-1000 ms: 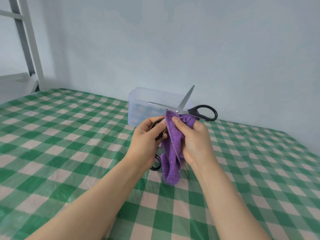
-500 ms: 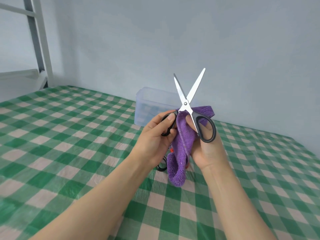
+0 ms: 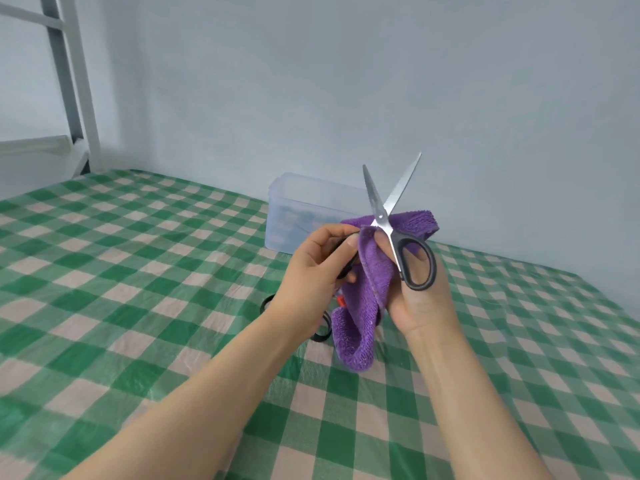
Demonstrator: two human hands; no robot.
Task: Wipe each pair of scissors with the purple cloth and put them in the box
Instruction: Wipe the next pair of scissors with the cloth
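The person is holding one pair of scissors up above the table, in front of the box. Its two bare steel blades are standing open in a narrow V, tips pointing up and slightly away, so the long axis is running close to upright. The handles are smooth black plastic ovals. The left hand is curling its fingers and thumb round the left handle, hiding most of it. The right hand is gripping the one purple cloth, a thick looped terry, with its thumb pressing the fabric beside the pivot. The free handle ring is lying against that palm. The cloth is draping down in a fold, its lower end reaching the tablecloth, a glossy, crinkled sheet in green and pale checks.

One box, rectangular, of cloudy translucent plastic with rounded corners and no lid on it, is sitting behind the hands near the wall.

Two black handle loops are showing on the table under the left wrist, with a small red piece beside them. They probably belong to one more pair, though the wrist is covering too much to count.
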